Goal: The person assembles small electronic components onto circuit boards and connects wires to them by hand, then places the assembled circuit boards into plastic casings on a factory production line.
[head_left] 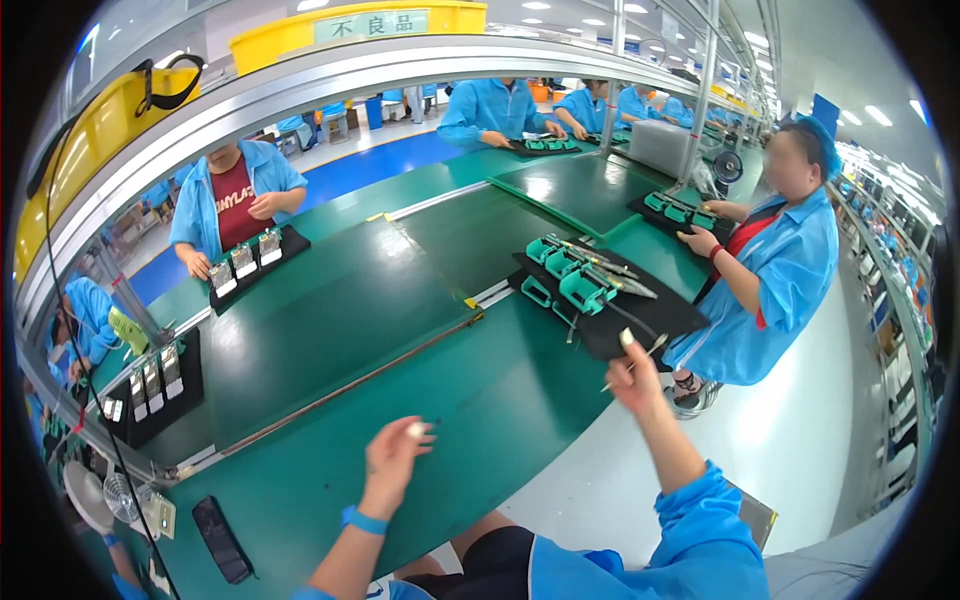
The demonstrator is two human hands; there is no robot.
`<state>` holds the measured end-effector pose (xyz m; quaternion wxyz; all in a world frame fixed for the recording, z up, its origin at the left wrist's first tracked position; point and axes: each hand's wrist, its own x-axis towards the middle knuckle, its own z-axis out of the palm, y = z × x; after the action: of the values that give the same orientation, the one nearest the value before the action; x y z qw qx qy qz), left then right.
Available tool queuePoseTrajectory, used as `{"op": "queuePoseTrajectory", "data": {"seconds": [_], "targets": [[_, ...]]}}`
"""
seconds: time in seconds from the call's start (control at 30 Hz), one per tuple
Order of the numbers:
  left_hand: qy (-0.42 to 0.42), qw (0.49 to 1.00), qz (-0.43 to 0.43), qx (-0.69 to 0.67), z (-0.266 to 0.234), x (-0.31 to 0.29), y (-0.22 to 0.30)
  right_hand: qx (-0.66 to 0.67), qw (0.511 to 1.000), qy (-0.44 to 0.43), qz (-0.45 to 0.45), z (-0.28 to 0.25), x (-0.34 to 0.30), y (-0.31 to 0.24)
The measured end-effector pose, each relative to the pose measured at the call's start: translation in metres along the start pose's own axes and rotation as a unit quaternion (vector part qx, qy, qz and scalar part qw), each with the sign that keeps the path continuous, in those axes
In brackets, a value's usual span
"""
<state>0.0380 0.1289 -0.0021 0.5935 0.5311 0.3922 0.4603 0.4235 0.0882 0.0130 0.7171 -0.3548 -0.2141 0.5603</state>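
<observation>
The person's two hands are apart over the near side of a long green table [500, 400] with a smooth top. The right hand [637, 378] is closed on a thin, pale, straight stick-like tool [657, 349], which juts out on both sides of the fingers just beside the near corner of a black flat mat [672, 318]. The left hand [392, 460], with a blue band [364, 521] at its wrist, hangs over the table near its near edge, fingers bent; whether they pinch anything is too small to tell. A white fingertip cover shows on each hand. The mat lies at the table's right edge, carrying green plastic box-shaped holders [587, 293] and, against their right side, a bundle of pale grey slender pointed pieces [632, 284]. Beyond it, by the right edge, a co-worker in a blue jacket [785, 290] has both hands at another black mat with similar green holders [680, 211]. At the far edge, a second co-worker in blue [236, 195] sits behind a black mat bearing three white-and-silver blocks [243, 263]. Toward the left edge, a dark mat [186, 402] bears more such blocks, and a black smartphone [221, 540] lies near the table's near left corner.
</observation>
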Motion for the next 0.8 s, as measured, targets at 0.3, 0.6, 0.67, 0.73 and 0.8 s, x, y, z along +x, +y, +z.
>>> {"op": "queuePoseTrajectory", "data": {"seconds": [0.3, 0.6, 0.67, 0.73, 0.8], "targets": [[-0.045, 0.973, -0.069, -0.215, 0.087, 0.007, 0.001, -0.261, 0.954, -0.141, 0.05, 0.085, -0.087, 0.125], [-0.05, 0.965, -0.196, -0.169, -0.078, -0.027, 0.015, -0.363, 0.598, -0.705, 0.117, 0.087, -0.163, 0.13], [-0.029, 0.97, -0.231, -0.069, -0.1, -0.039, 0.034, -0.356, 0.508, -0.761, 0.191, 0.111, -0.157, 0.097], [-0.023, 0.967, -0.253, -0.024, -0.129, -0.05, 0.04, -0.313, 0.54, -0.76, 0.18, 0.116, -0.146, 0.09], [0.084, 0.961, -0.2, 0.169, -0.116, -0.051, 0.059, -0.391, 0.599, -0.698, 0.031, 0.112, -0.114, 0.087]]}}
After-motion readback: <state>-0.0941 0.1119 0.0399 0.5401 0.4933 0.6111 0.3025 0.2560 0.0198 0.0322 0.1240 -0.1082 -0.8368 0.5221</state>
